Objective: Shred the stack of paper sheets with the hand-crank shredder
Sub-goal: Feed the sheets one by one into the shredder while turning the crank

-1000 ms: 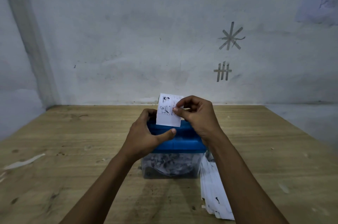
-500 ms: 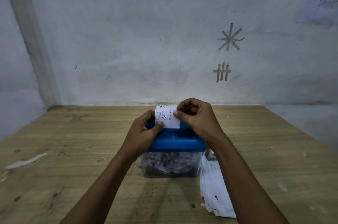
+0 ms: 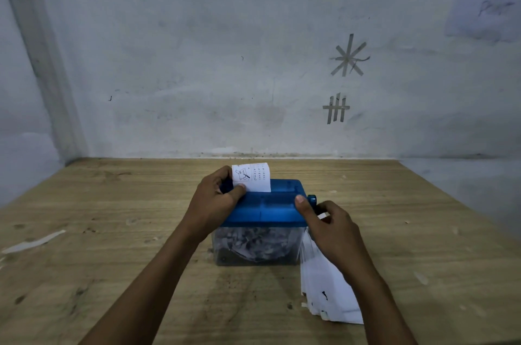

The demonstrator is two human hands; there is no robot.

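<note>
Right hand has left the sheet — grips crank; left hand holds shredder.

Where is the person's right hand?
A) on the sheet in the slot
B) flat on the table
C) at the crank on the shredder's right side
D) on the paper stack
C: the right hand has thumb and fingers either side of the blue crank, while the left hand pinches the sheet in the shredder.
</note>
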